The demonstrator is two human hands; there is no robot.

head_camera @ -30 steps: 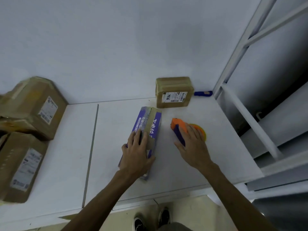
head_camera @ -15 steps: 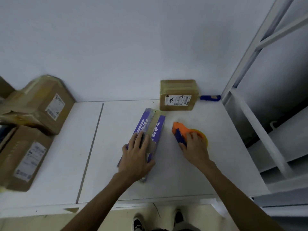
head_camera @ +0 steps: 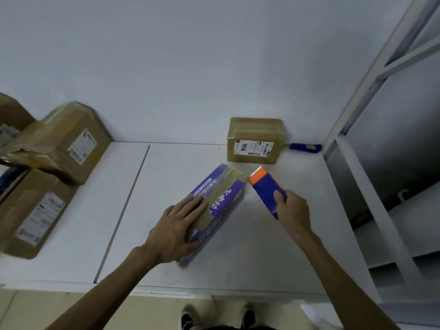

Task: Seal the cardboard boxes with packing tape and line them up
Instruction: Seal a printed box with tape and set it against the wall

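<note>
On the table (head_camera: 262, 253), brown boxes (head_camera: 59, 144) are stacked well left of the purple box (head_camera: 228, 198), probably awaiting tape. That box is pinned under the left hand (head_camera: 176, 232), laid flat with fingers spread, seemingly for steadiness. Beyond it, a taped box (head_camera: 256, 141) is parked at the wall. Just right of it, the dispenser (head_camera: 266, 186) is gripped by the right hand (head_camera: 294, 215), apparently ready for taping.

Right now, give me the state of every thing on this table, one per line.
Purple box, lying flat, brown tape along its top.
Left hand, flat on the purple box.
Tape dispenser, held, orange end near the purple box's far corner.
Right hand, grips the tape dispenser.
Small brown box, taped shut, against the wall.
Tilted brown box, leaning on the lower brown box.
Blue handle, lying by the wall.
</note>
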